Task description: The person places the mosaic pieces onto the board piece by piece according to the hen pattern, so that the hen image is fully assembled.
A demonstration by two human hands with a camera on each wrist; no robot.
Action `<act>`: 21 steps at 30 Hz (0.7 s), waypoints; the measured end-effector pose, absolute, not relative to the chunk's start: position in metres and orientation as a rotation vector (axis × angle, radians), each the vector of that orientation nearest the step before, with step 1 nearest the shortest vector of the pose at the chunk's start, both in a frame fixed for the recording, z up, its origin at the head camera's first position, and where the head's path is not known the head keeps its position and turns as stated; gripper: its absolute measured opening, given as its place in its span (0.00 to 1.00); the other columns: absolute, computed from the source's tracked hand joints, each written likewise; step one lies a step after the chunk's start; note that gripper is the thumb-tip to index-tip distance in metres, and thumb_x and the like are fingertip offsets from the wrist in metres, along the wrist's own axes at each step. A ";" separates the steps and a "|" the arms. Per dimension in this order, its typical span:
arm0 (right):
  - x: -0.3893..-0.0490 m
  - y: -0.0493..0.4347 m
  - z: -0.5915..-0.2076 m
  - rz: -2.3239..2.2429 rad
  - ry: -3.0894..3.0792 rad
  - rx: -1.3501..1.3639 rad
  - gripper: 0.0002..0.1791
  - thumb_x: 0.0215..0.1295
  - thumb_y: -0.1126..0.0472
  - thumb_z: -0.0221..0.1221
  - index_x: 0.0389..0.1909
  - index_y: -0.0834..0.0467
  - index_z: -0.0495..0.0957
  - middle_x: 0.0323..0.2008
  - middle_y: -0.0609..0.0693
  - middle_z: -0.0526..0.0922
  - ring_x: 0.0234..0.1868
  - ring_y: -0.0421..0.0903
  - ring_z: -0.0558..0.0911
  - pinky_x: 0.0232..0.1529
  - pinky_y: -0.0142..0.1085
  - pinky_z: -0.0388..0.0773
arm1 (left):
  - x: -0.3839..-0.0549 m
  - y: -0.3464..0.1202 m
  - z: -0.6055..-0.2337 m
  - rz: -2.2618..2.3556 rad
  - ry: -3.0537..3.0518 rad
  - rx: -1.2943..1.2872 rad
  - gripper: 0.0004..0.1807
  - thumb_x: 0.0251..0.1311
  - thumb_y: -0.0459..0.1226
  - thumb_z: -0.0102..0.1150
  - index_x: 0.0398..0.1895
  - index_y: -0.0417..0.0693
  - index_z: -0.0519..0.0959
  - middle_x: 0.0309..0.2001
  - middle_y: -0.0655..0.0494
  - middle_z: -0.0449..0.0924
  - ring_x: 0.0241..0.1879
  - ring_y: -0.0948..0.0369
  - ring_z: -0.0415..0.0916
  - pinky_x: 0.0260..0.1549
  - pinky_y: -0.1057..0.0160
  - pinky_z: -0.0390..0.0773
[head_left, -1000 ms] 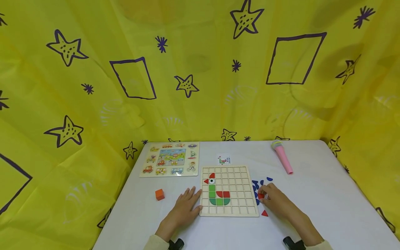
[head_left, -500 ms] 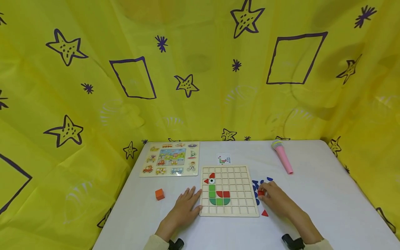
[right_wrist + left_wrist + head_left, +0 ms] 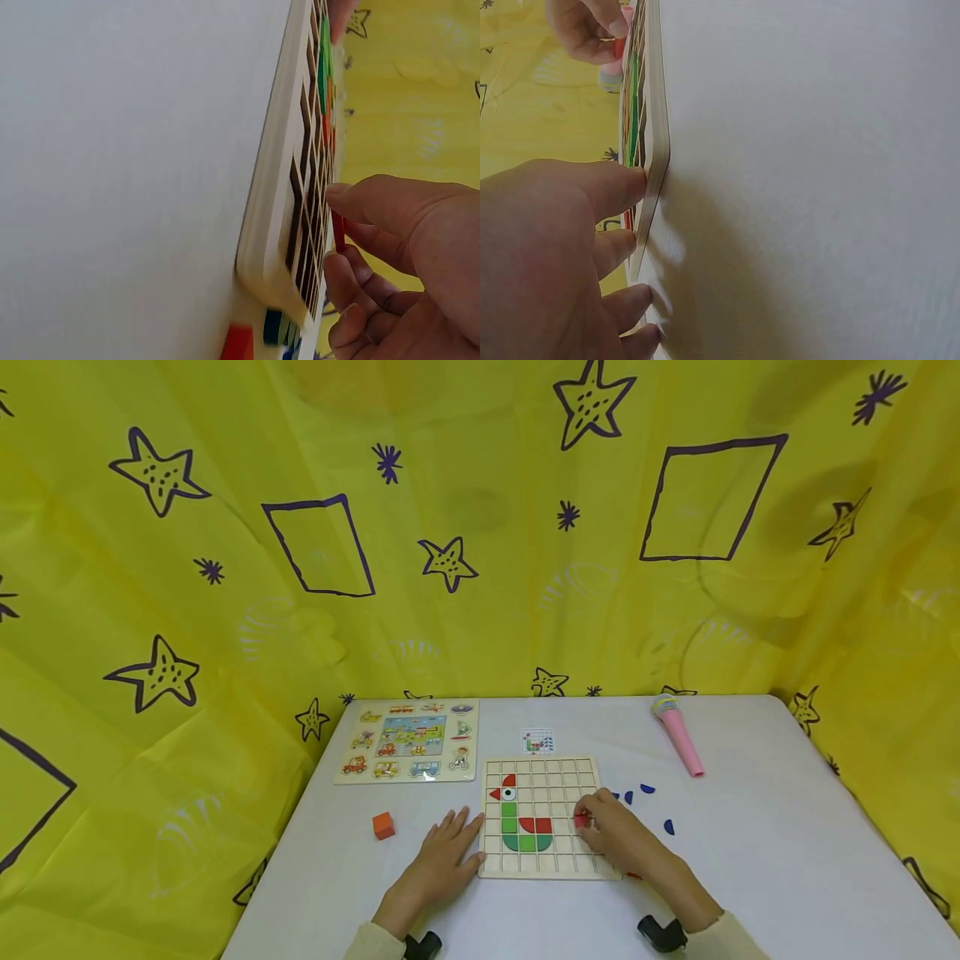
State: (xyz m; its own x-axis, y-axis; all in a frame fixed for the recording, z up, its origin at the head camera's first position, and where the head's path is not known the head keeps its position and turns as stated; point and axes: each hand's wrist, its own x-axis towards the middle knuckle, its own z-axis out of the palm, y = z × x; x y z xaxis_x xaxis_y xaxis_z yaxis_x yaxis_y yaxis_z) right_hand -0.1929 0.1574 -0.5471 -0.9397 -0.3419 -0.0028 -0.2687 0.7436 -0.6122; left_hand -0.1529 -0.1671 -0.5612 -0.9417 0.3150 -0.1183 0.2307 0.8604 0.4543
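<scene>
A wooden grid board [image 3: 564, 863] lies on the white table. Red and green tiles, among them a green square [image 3: 509, 810] and a white tile with a black dot [image 3: 508, 794], form a bird shape in its left half. My right hand [image 3: 621, 835] is over the board's right part, pinching a small red tile [image 3: 338, 231] between thumb and fingers. In the right wrist view this tile shows edge-on, close to the grid. My left hand [image 3: 444, 862] lies with fingers spread at the board's left side; in the left wrist view its thumb [image 3: 622, 187] touches the board edge.
Blue half-round pieces [image 3: 647, 789] lie right of the board, some hidden by my right hand. A red piece [image 3: 633, 875] shows below the wrist. Around stand an orange cube [image 3: 383, 827], a picture puzzle [image 3: 467, 768], a small picture card [image 3: 537, 742] and a pink toy microphone [image 3: 681, 739].
My right hand has picked up the red tile beside the board and carried it left over the grid. My left hand has stayed at the board's left edge.
</scene>
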 end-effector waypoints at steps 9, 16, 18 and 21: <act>-0.193 0.135 -0.546 -0.933 2.811 -0.564 0.11 0.67 0.65 0.70 0.47 0.54 0.82 0.40 0.46 0.75 0.37 0.41 0.72 0.38 0.33 0.74 | -0.153 -0.168 -0.561 0.656 2.845 0.422 0.35 0.76 0.52 0.55 0.83 0.56 0.63 0.83 0.47 0.57 0.84 0.42 0.48 0.79 0.33 0.51; -0.194 0.129 -0.542 -0.956 2.781 -0.553 0.08 0.68 0.65 0.69 0.42 0.52 0.81 0.39 0.46 0.74 0.38 0.42 0.73 0.37 0.32 0.73 | -0.152 -0.168 -0.559 0.676 2.842 0.423 0.35 0.76 0.50 0.56 0.83 0.55 0.64 0.83 0.46 0.57 0.83 0.42 0.49 0.79 0.33 0.51; -0.195 0.128 -0.541 -0.965 2.773 -0.573 0.07 0.69 0.66 0.68 0.39 0.52 0.81 0.38 0.46 0.74 0.38 0.42 0.73 0.37 0.31 0.73 | -0.152 -0.167 -0.558 0.675 2.842 0.423 0.35 0.76 0.50 0.56 0.83 0.55 0.63 0.83 0.46 0.57 0.83 0.42 0.49 0.79 0.33 0.51; -0.196 0.127 -0.540 -0.968 2.761 -0.607 0.06 0.69 0.68 0.67 0.37 0.54 0.82 0.37 0.46 0.74 0.38 0.42 0.72 0.37 0.31 0.71 | -0.152 -0.168 -0.560 0.669 2.844 0.426 0.35 0.76 0.51 0.56 0.83 0.56 0.63 0.83 0.46 0.57 0.83 0.42 0.49 0.79 0.34 0.52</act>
